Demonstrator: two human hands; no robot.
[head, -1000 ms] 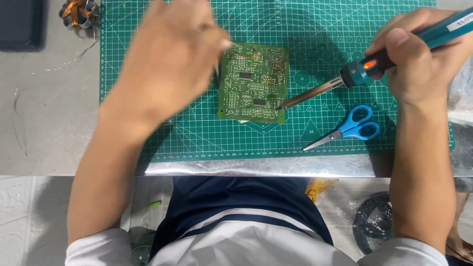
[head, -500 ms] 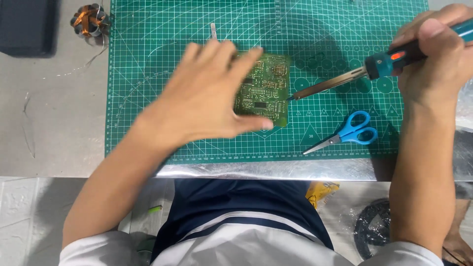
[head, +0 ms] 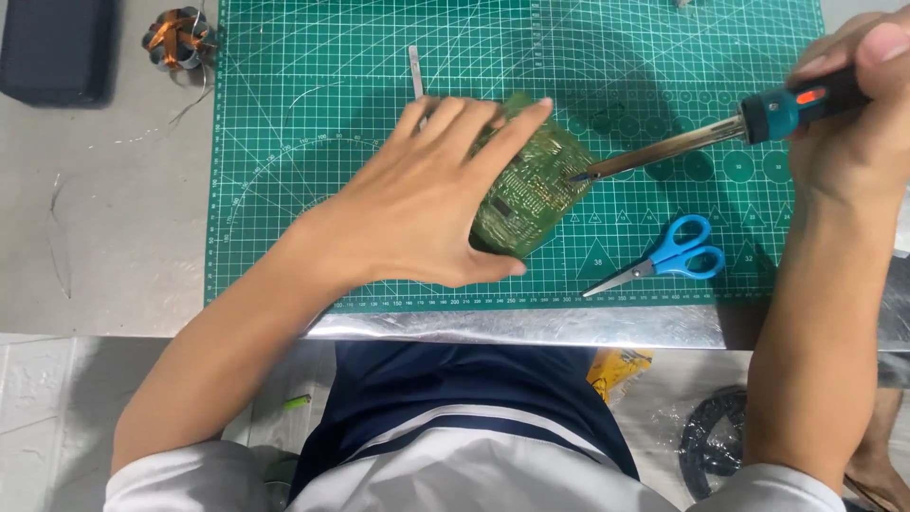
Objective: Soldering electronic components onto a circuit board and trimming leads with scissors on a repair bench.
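Observation:
A green circuit board [head: 536, 190] lies tilted on the green cutting mat [head: 313, 142]. My left hand [head: 427, 199] grips the board, fingers over its top edge and thumb under its near edge. My right hand [head: 853, 104] is closed around the teal and black handle of a soldering iron [head: 720, 133]. The iron's metal tip touches the right edge of the board.
Blue-handled scissors [head: 664, 256] lie on the mat right of the board. A thin metal strip [head: 415, 71] lies behind my left hand. A copper wire coil [head: 175, 40] and a dark flat object [head: 57, 47] sit at the far left on the grey table.
My left hand has turned the board and now grips it by its edges. The soldering iron tip has stayed at the board's right edge. The view has shifted.

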